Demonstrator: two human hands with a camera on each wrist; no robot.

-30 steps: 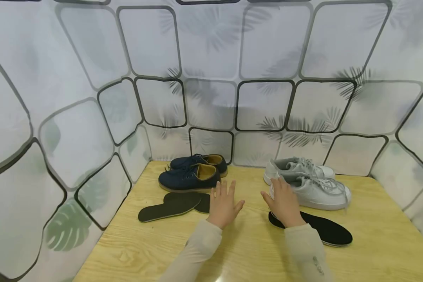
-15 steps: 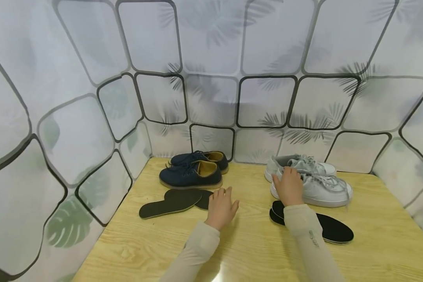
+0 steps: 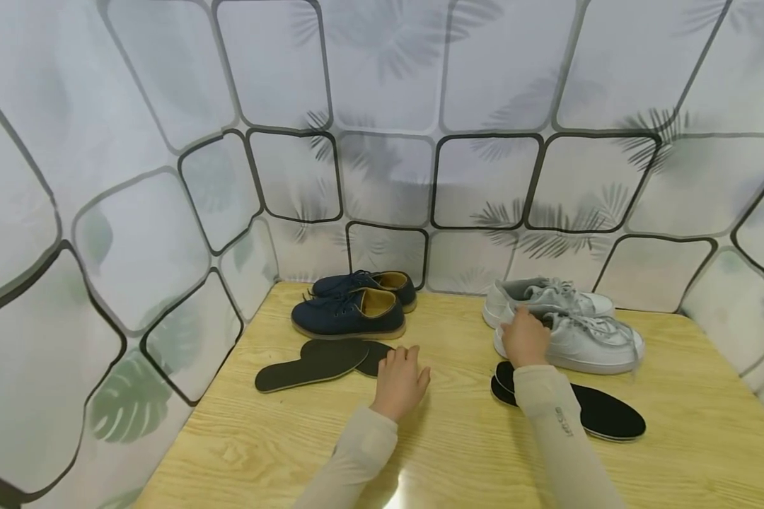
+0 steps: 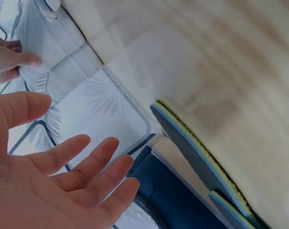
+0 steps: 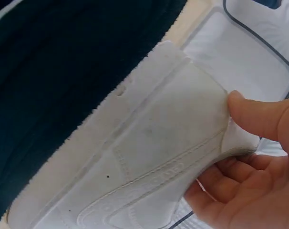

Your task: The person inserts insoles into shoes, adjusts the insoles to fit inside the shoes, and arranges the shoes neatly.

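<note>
White and stitched, its embossed side lettering too faint to read, the near sneaker is pinched at its heel by the right hand, the left hand loosely spread left of it.

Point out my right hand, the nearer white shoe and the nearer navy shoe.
Right hand (image 3: 527, 339): head view, back of the hand.
Nearer white shoe (image 3: 588, 346): head view, side of the upper.
Nearer navy shoe (image 3: 340, 321): head view, side of the upper.
</note>
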